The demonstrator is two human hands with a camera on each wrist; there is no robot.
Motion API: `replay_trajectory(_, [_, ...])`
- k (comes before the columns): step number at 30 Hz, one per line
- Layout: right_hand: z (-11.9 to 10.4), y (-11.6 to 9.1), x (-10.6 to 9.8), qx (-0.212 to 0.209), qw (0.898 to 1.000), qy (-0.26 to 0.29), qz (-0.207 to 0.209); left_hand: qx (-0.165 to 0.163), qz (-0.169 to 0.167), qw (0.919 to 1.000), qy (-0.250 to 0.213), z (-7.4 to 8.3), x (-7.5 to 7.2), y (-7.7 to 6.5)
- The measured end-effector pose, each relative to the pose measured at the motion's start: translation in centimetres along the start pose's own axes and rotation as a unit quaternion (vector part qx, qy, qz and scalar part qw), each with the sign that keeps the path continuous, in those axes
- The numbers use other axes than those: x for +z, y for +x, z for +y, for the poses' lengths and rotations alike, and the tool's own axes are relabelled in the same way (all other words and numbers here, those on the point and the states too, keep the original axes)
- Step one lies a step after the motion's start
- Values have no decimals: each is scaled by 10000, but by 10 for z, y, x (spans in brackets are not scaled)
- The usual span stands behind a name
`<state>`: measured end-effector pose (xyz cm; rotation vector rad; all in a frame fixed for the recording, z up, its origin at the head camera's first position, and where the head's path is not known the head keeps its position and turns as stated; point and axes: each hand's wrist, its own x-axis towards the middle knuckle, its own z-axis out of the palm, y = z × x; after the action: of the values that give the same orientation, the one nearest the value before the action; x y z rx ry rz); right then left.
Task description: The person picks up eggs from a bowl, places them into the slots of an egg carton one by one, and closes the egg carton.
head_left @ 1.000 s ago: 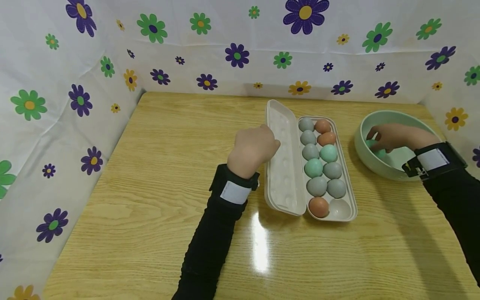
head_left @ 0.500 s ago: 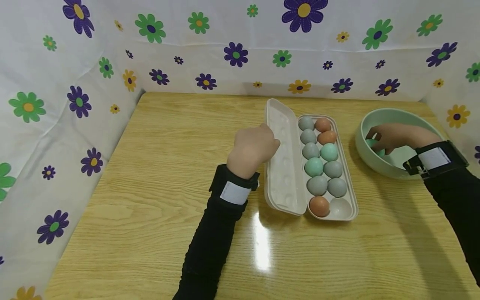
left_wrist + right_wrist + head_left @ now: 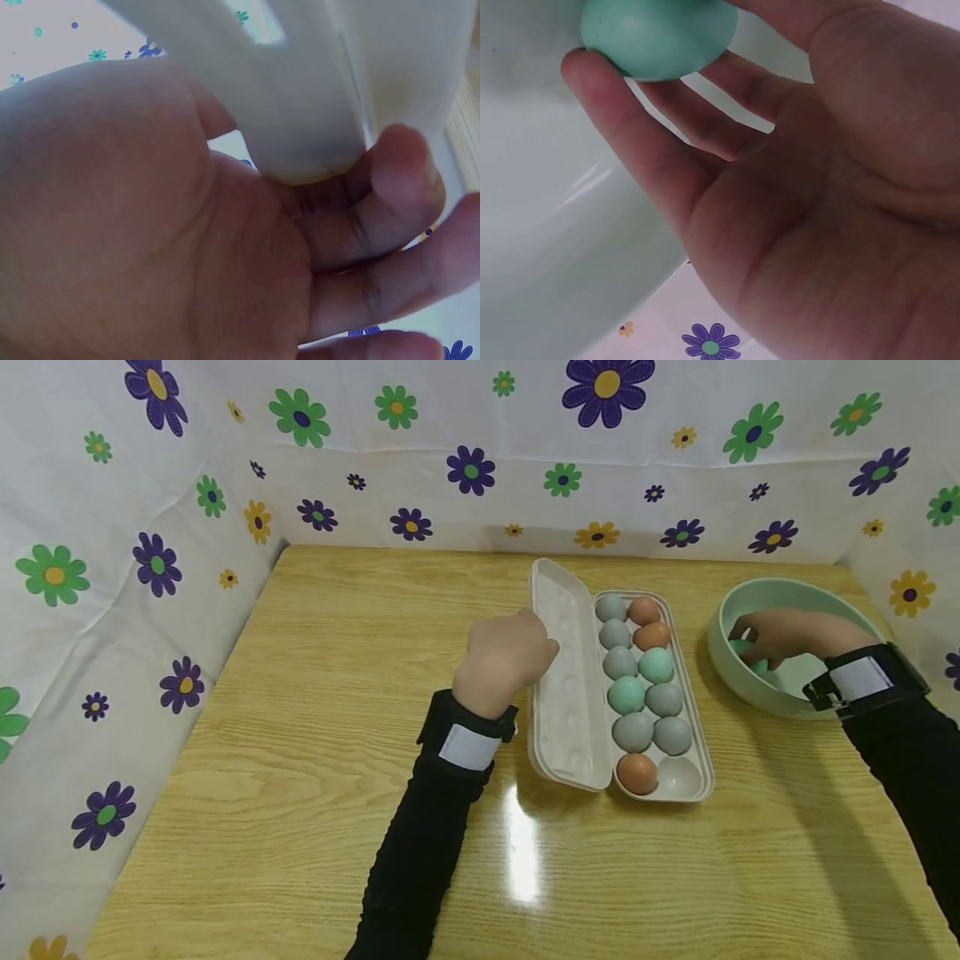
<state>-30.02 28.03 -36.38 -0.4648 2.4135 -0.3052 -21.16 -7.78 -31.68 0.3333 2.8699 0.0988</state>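
An egg carton (image 3: 702, 752) stands on the table with its lid (image 3: 573, 718) folded out to the left. My left hand (image 3: 506, 660) grips the lid's left edge, and in the left wrist view its fingers curl about the pale wall. Grey, brown and mint-green eggs fill the cups, apart from a bare cup (image 3: 678, 777) at the near right corner. Inside the pale green bowl (image 3: 772, 692), my right hand (image 3: 783, 633) holds a mint-green egg (image 3: 660, 34) with its fingers around it. The egg is partly covered by the fingers in the head view.
The wooden table (image 3: 337, 710) stretches left of the carton and in front of it. A white flowered cloth (image 3: 420, 435) rises along the back and both sides, close behind the bowl.
Both hands stay at the same places on the lid and in the bowl. Only a slight shift of the whole head view shows.
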Motion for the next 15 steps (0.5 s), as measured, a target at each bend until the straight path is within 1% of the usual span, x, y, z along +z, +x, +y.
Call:
replay_trajectory(10, [0, -3, 1, 73, 10000, -2, 49, 62, 41, 9999, -71, 2, 0, 0])
replay_trajectory(15, [-3, -2, 0, 12, 9999, 40, 146, 6, -7, 9999, -111, 2, 0, 0])
